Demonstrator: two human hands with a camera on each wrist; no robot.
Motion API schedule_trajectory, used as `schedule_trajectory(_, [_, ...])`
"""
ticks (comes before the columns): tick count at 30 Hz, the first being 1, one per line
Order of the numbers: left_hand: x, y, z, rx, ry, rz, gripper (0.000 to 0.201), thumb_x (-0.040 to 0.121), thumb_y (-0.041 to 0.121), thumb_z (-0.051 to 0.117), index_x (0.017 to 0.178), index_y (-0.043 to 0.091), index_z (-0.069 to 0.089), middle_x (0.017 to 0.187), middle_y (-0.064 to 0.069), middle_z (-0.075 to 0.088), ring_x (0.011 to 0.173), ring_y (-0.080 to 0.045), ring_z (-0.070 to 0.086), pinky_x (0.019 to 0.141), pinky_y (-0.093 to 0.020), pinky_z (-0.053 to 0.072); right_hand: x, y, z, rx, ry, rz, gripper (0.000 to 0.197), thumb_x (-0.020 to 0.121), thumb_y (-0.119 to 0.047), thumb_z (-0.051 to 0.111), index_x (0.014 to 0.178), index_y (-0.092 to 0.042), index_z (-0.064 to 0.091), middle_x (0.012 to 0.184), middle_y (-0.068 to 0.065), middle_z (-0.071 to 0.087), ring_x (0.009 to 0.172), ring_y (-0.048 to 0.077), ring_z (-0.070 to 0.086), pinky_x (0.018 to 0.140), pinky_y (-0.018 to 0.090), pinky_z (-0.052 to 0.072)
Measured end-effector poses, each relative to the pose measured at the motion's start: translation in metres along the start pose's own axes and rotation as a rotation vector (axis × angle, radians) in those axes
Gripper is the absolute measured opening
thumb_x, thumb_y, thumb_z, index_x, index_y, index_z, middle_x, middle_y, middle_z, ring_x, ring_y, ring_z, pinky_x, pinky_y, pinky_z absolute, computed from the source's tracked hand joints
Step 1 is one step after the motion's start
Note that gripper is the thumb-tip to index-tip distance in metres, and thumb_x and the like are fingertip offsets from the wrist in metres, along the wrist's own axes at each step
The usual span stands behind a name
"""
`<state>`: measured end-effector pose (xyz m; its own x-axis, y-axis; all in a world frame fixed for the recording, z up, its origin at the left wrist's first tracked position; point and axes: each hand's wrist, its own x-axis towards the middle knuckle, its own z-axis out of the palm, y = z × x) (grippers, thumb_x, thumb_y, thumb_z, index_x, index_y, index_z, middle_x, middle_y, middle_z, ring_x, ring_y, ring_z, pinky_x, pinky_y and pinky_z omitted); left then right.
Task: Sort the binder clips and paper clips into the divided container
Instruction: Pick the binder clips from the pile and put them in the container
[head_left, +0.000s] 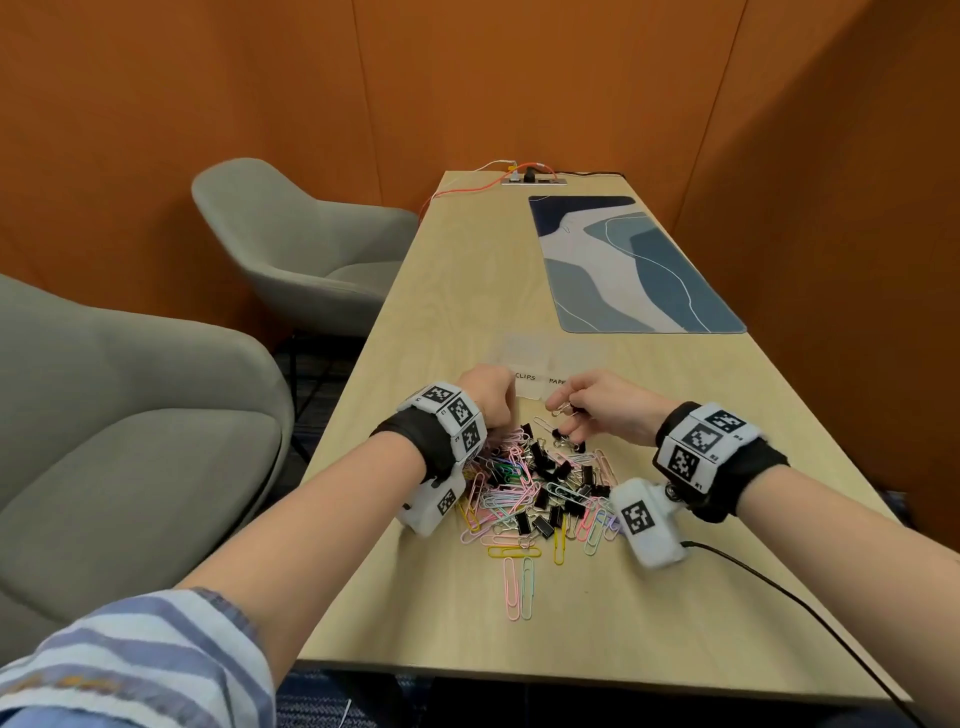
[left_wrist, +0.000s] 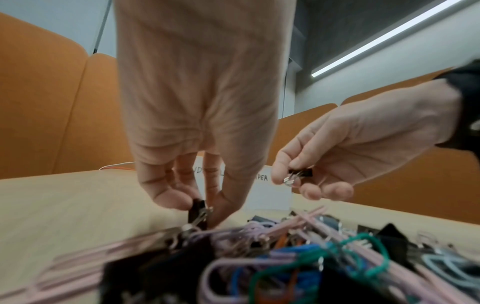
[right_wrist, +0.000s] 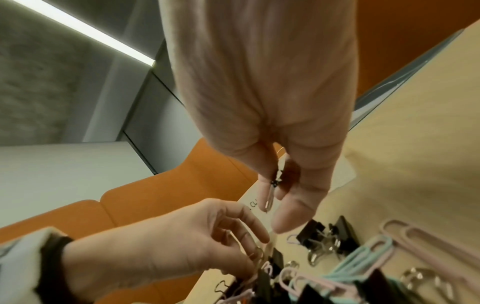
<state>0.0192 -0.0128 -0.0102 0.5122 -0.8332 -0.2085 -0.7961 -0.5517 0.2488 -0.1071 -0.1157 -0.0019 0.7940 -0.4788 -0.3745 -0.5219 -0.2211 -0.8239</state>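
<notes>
A heap of coloured paper clips and black binder clips (head_left: 545, 493) lies on the wooden table (head_left: 467, 623). Just beyond it stands the clear divided container (head_left: 550, 353), with paper labels reading "CLIPS" and "PAPER" at its front. My left hand (left_wrist: 200, 203) reaches down at the heap's far left edge and pinches a black binder clip (left_wrist: 197, 211) between thumb and finger. Hovering above the heap's far side, my right hand (head_left: 563, 415) pinches a small black binder clip (left_wrist: 298, 174) by its wire handles. Neither hand is over the container.
A blue patterned desk mat (head_left: 634, 265) lies further back on the right. Two grey armchairs (head_left: 291, 244) stand left of the table. A black cable (head_left: 779, 587) trails from my right wrist across the near right of the table. A power socket (head_left: 530, 179) sits at the far end.
</notes>
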Motion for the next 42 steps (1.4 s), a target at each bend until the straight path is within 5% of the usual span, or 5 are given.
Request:
schedule_trajectory(8, [-0.011,-0.002,-0.012,-0.158,0.016,0.108,0.027,0.087,0.004,0.047,0.104,0.006,0.068,0.097,-0.007,0.06,0.086,-0.022,0.054,0.074,-0.025,0.04,0.001,-0.004,0.002,0.057,0.174,0.067,0.032,0.087,0.003,0.034,0.067,-0.007,0.057,0.063,0.005,0.045,0.049,0.015,0.036,0.045,0.023,0.032])
schedule_trajectory(13, [-0.011,0.009,-0.006,-0.136,-0.021,0.081,0.031,0.092,0.011,0.038,0.104,-0.001,0.064,0.111,-0.017,0.067,0.102,-0.032,0.061,0.081,-0.033,0.046,-0.008,-0.003,0.001,-0.541,0.117,-0.142,0.022,0.094,-0.013,0.04,0.103,-0.01,0.06,0.092,0.004,0.061,0.079,0.018,0.054,0.067,0.021,0.042])
schedule_trajectory(23, [-0.003,0.019,0.013,-0.049,-0.014,0.021,0.035,0.076,0.032,0.076,0.098,0.005,0.071,0.099,-0.01,0.073,0.097,-0.024,0.066,0.08,-0.032,0.052,-0.006,0.008,0.007,-0.887,0.082,-0.225,0.012,0.082,-0.02,0.06,0.092,-0.014,0.055,0.087,0.004,0.054,0.084,0.022,0.047,0.071,0.029,0.038])
schedule_trajectory(36, [0.0,0.011,0.006,-0.158,0.032,0.057,0.023,0.089,0.015,0.06,0.103,0.002,0.072,0.109,-0.013,0.07,0.098,-0.026,0.065,0.084,-0.032,0.052,-0.012,0.014,-0.022,-0.387,0.071,-0.008,0.018,0.087,-0.011,0.051,0.073,-0.015,0.04,0.076,0.006,0.05,0.053,0.016,0.041,0.048,0.026,0.036])
schedule_trajectory(42, [-0.005,0.008,0.011,-0.152,0.031,0.051,0.032,0.084,0.034,0.068,0.099,0.006,0.067,0.1,-0.008,0.07,0.088,-0.02,0.062,0.075,-0.028,0.048,-0.009,0.013,-0.021,-0.236,0.111,0.059,0.01,0.087,-0.011,0.051,0.079,-0.011,0.045,0.065,0.003,0.039,0.055,0.016,0.037,0.049,0.026,0.037])
